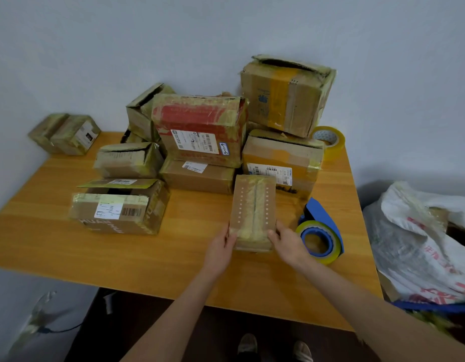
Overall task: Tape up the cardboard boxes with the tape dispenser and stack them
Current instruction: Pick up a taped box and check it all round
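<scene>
A small narrow cardboard box [253, 207], taped along its top seam, lies on the wooden table [95, 246] in front of me. My left hand [221, 250] grips its near left corner and my right hand [287, 244] grips its near right corner. The blue tape dispenser [320, 228] with a yellowish roll lies on the table just right of my right hand. Behind the small box several taped cardboard boxes are piled, among them a red-topped box [200, 126] and a large box [286, 95] at the back right. An open-flapped box [121, 205] sits at the left.
A spare roll of yellow tape [329, 141] stands at the table's back right. A small box [65, 133] sits at the far left corner. A white woven sack [422, 246] with more items stands beside the table's right edge. My shoes [275, 348] show below the near edge.
</scene>
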